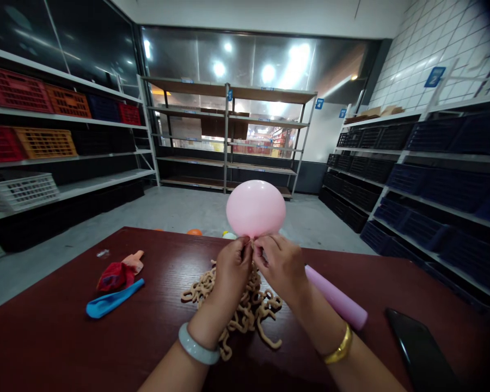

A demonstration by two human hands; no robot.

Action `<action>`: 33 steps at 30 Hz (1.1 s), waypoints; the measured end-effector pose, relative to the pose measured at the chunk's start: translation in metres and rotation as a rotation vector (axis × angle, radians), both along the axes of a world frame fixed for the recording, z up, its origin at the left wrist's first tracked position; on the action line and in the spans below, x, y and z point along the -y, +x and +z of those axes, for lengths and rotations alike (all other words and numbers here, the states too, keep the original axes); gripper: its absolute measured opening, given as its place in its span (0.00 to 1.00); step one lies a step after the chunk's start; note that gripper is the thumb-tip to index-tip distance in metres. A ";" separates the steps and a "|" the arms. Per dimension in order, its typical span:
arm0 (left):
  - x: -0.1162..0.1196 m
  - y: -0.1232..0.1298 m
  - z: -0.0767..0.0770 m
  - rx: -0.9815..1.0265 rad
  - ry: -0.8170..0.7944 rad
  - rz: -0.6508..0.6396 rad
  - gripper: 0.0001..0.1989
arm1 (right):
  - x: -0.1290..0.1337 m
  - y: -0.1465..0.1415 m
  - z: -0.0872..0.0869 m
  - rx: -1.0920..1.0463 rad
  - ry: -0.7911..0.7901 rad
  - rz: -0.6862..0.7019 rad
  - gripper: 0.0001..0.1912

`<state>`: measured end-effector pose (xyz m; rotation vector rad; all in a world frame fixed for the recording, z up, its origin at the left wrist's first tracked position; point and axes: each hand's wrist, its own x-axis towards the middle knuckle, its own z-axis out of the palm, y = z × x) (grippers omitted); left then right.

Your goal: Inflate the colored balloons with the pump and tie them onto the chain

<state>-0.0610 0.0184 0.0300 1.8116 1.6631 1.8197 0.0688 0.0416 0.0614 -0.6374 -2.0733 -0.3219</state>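
Note:
An inflated pink balloon point(256, 208) stands upright above the far part of the table, its neck pointing down between my hands. My left hand point(233, 269) is closed, thumb and fingers pinching at the neck from the left. From the right, my right hand point(281, 265) pinches at the same spot, fingertips almost touching the left ones. A small tan bit shows at the pinch; I cannot make out whether it is string or the balloon's end. Below my hands lies a heap of tan, curly, rope-like pieces point(242, 318), partly hidden by my wrists.
On the dark red table point(155, 348) lie a blue deflated balloon point(114, 298), a red one point(115, 276), a pink-purple tube point(338, 298) and a black phone point(420, 348). An orange balloon point(194, 232) shows beyond the far edge. Shelves with crates point(44, 142) line the sides.

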 end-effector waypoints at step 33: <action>-0.005 0.007 -0.005 0.640 -0.075 -0.313 0.15 | -0.007 0.002 0.009 -0.298 -0.466 0.009 0.09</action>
